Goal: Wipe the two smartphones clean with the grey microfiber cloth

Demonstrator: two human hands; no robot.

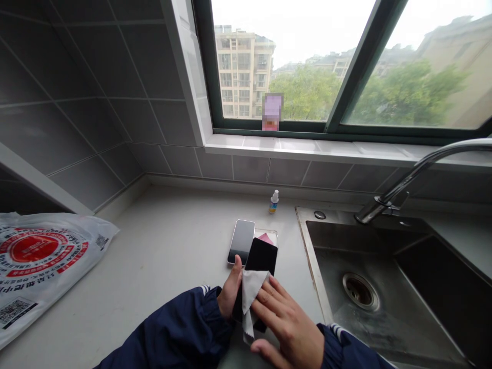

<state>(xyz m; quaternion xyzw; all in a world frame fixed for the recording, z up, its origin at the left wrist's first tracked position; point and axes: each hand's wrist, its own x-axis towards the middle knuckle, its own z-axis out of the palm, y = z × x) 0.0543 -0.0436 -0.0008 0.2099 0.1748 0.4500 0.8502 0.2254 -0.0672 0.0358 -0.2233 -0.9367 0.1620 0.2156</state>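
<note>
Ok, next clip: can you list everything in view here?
black rectangular phone: 1, black, held over the counter
pale grey microfibre cloth: 1, pale grey, against the black phone
glass-fronted smartphone: 1, dark, lying on the counter
clear plastic tray: 1, clear with pink inside, behind the black phone
small plastic bottle: 1, white cap, back of the counter
printed plastic bag: 1, white and red, counter's left
pale stone counter: 1, pale grey, under these things
stainless steel sink: 1, steel, right
curved metal faucet: 1, silver, above the sink
tiled wall: 1, dark grey, behind the counter
green-framed window: 1, dark green, above the tiles
left hand: 1, navy sleeve, gripping the black phone
right hand: 1, navy sleeve, spread on the cloth
</note>
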